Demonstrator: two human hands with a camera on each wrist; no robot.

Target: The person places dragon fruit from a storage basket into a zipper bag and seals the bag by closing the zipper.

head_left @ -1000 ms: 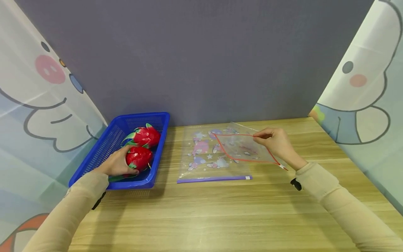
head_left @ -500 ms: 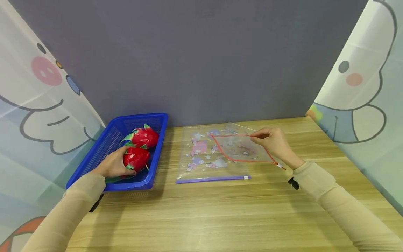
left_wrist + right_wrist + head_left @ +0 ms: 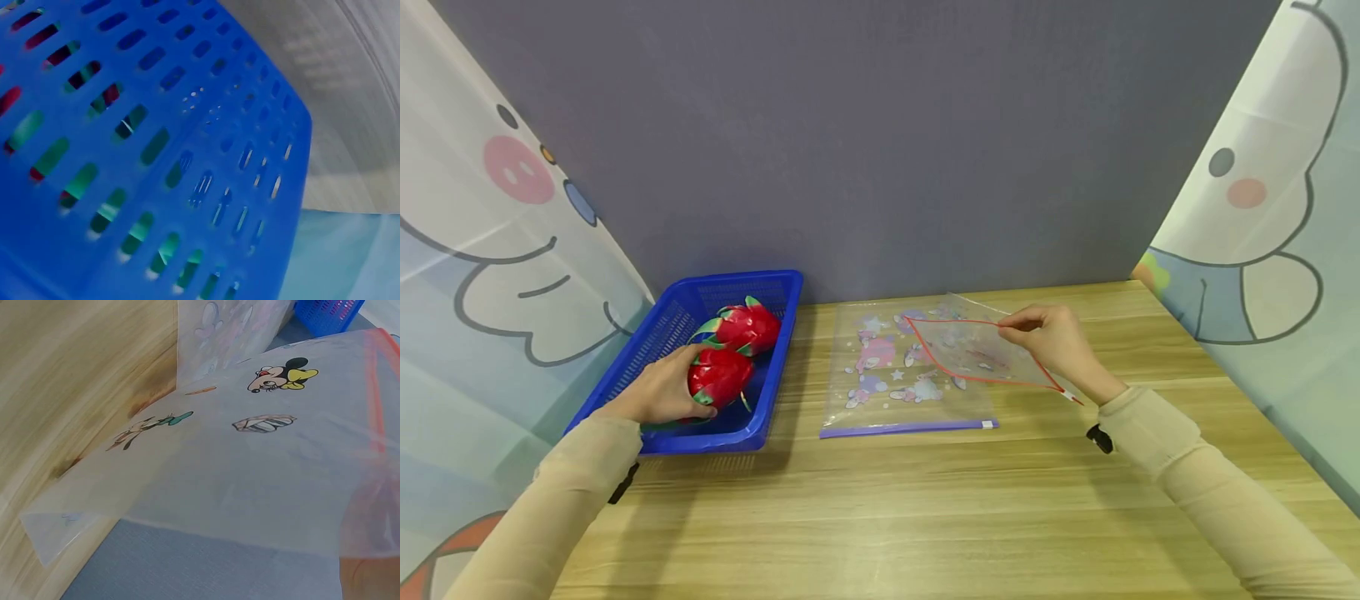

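Observation:
In the head view my left hand (image 3: pixel 658 390) reaches into a blue plastic basket (image 3: pixel 778 358) and grips the nearer red dragon fruit (image 3: pixel 721 379), thumb at its near side. A second dragon fruit (image 3: pixel 748 327) with green-tipped scales lies just behind it. On the right, my right hand (image 3: pixel 1054 340) pinches the edge of a clear zip bag (image 3: pixel 973 354) with red trim, and its mouth gapes. Cartoon prints show on this bag (image 3: pixel 206 469) in the right wrist view. The left wrist view shows only the slotted basket wall (image 3: pixel 81 250); my left hand is hidden there.
A second clear bag (image 3: pixel 910 390) with a purple slider strip and pastel prints lies flat on the wooden table (image 3: pixel 880 508), partly under the red-trimmed one. A grey panel (image 3: pixel 880 150) stands behind, with cartoon-printed sheets (image 3: pixel 1270 250) at both sides.
My left hand and the gripped dragon fruit have shifted slightly left within the basket. My right hand keeps its pinch on the red-trimmed bag, almost still.

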